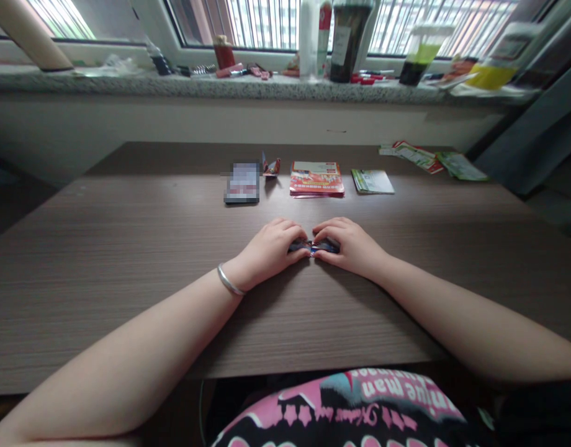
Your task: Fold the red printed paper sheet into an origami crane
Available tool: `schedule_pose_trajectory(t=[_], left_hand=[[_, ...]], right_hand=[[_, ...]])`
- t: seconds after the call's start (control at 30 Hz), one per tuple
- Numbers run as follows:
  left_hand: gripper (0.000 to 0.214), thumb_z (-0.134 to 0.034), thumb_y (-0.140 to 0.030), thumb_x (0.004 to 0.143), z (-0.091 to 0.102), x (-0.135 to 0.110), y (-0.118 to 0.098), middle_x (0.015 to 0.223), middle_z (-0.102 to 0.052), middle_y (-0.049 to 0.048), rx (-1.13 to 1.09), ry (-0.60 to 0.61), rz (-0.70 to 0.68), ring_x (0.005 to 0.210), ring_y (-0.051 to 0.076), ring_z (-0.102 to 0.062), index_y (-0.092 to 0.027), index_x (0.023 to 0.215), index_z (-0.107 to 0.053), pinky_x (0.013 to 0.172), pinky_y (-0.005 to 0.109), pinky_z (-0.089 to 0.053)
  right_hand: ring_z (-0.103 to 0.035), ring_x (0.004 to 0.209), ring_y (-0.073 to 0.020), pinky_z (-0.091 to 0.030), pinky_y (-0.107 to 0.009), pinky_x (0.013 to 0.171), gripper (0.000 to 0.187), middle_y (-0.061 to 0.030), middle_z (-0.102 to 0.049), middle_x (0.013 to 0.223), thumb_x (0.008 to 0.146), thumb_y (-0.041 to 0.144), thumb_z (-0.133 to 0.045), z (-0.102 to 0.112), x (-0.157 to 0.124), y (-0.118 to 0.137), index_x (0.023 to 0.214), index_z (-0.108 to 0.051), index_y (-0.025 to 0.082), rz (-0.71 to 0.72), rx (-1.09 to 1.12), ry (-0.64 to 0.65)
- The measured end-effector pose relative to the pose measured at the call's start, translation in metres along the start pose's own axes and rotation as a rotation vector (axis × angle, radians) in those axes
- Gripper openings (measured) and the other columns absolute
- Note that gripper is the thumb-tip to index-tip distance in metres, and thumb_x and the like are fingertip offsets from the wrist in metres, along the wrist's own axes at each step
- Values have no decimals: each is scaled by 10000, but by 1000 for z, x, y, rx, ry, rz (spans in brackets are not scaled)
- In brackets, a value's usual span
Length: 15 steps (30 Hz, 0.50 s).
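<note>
A small folded piece of dark blue printed paper (312, 249) lies low over the table, mostly covered by fingers. My left hand (277, 246), with a silver bangle at the wrist, pinches its left end. On the other end my right hand (349, 244) closes with thumb below and fingers above. The fingertips of both hands nearly meet at the middle of the paper. Beyond them stands a small folded paper figure (271, 167) in red and blue. A stack of red printed sheets (317, 180) lies to its right.
The brown table (141, 261) reaches toward the windowsill (267, 90), which holds bottles and jars. A phone-like flat device (242, 184), its screen blurred, lies back left. Green-white cards (373, 182) and more printed papers (460, 166) lie back right.
</note>
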<state>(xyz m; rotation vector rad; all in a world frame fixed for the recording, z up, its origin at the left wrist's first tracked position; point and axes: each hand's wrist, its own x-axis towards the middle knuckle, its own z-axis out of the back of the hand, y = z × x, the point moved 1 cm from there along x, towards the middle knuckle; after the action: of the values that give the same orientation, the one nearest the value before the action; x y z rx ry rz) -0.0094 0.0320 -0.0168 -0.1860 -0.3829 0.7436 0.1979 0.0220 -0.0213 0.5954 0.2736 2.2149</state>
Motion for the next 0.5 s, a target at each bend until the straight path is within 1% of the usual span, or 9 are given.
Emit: schedule_pose_trajectory(t=[0.13,0.23,0.37,0.43,0.5], left_hand=[[211,-625,-335,862,2,0,-1,967,-643,58,-36,24,-9,953,202,-582,-182,1006,-611,856,344,-483],[170,-621,-294,865,3,0,-3,955,-658,51,-36,23,-28,922,193,-604,-188,998,-612,835,330,-484],[133,-594,-295,884,4,0,-4,920,-667,47,-7,-6,-79,863,183,-614,-184,954,-617,791,310,-472],[116,-572,-285,897,4,0,-5,902,-670,41,2,-23,-102,840,176,-615,-182,925,-618,777,301,-463],[92,-578,-259,890,4,1,-5,885,-674,29,-8,-53,-96,817,166,-614,-182,919,-618,763,288,-459]], right_hand=[[-597,1045,-232,-449,-407,933,215,-66,-686,1113,798,357,-662,1,0,0,955,-666,211,8,10,3],[-604,1032,-228,-451,-401,924,184,-68,-688,1097,796,357,-663,2,0,1,909,-663,211,35,29,-1],[-607,1015,-227,-457,-397,911,143,-62,-691,1078,784,334,-672,1,-1,0,848,-639,211,49,54,-8],[-610,1000,-219,-461,-385,898,130,-56,-691,1074,786,315,-669,1,-1,0,855,-628,213,46,72,-16],[-612,975,-211,-464,-370,880,126,-50,-694,1053,794,297,-659,1,-1,1,879,-620,212,31,85,-18]])
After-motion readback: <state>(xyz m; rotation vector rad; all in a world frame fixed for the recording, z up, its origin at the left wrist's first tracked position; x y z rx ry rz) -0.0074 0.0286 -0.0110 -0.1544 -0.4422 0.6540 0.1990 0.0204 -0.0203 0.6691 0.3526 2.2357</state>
